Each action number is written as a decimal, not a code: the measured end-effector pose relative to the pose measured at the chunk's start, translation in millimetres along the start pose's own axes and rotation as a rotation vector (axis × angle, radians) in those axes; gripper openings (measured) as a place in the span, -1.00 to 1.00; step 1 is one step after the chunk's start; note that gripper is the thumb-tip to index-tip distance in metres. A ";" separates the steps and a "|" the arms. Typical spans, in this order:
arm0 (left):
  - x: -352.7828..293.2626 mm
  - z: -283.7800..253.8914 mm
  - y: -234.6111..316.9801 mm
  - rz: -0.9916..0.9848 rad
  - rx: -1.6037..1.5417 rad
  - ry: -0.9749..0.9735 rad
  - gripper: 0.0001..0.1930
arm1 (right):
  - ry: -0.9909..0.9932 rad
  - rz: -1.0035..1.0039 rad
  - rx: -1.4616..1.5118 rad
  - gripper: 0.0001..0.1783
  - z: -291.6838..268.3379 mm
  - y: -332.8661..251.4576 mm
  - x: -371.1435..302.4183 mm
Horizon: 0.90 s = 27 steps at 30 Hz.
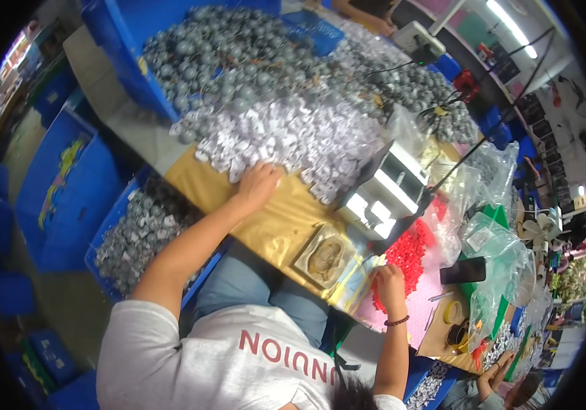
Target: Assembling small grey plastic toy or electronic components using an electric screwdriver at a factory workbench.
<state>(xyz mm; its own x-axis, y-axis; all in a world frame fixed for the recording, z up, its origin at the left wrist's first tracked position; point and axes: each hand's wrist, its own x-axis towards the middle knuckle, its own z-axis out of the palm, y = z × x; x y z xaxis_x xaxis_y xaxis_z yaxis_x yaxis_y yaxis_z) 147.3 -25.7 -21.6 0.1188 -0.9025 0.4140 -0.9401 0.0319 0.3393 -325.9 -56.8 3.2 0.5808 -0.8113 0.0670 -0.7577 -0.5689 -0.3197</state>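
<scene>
My left hand [259, 184] reaches to the near edge of a heap of small white plastic pieces [293, 133]. Its fingers are curled at the pieces, and their tips are partly hidden. On the right, my right hand [389, 281] is closed beside a pile of small red pieces [409, 256]. Whatever lies between those fingers is too small to make out. A square mould-like block [322, 257] with a rounded hollow sits between my hands on the brown-covered table [265, 236]. Behind it stands a white and silver box-shaped device [385, 191].
Grey round parts [231, 55] spill from a large blue bin [129, 61]. Left of my legs is a blue crate [95, 256] of grey and white parts. A black phone [463, 270], clear plastic bags [498, 246] and tape rolls [454, 312] lie right. A co-worker's hand [498, 365] shows lower right.
</scene>
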 end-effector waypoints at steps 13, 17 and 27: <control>-59.2 10.4 43.0 0.113 -0.400 -0.222 -0.85 | 0.133 -0.088 -0.009 -0.88 9.5 16.7 -3.7; -71.3 5.2 49.9 0.206 -0.249 -0.130 -0.80 | 0.175 -0.084 0.001 -0.89 13.9 17.0 -7.6; -47.2 8.8 139.2 0.209 -0.697 -0.329 -0.75 | 0.184 -0.066 -0.069 -0.95 18.3 24.4 -4.6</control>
<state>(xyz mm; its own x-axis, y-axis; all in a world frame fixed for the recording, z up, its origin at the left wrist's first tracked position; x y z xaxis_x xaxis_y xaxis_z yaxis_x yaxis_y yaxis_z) 8.0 17.6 -1.3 -0.2405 -0.9251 0.2939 -0.5034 0.3778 0.7771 -341.6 -64.5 -22.2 0.5703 -0.7795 0.2590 -0.7422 -0.6242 -0.2441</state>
